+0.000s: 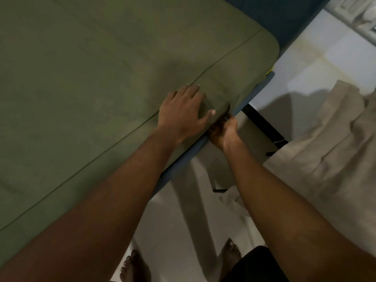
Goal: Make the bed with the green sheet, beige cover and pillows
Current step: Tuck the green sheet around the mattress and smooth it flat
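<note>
One green sheet (91,88), left hand (183,110) flat, right grip (222,131) pinching its edge, pale floor (317,64)

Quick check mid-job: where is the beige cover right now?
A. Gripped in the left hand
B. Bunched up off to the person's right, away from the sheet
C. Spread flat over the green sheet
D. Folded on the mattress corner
B: the beige cover lies bunched at the right, apart from the green sheet, which the left hand presses flat while the right hand curls on its edge.
</note>
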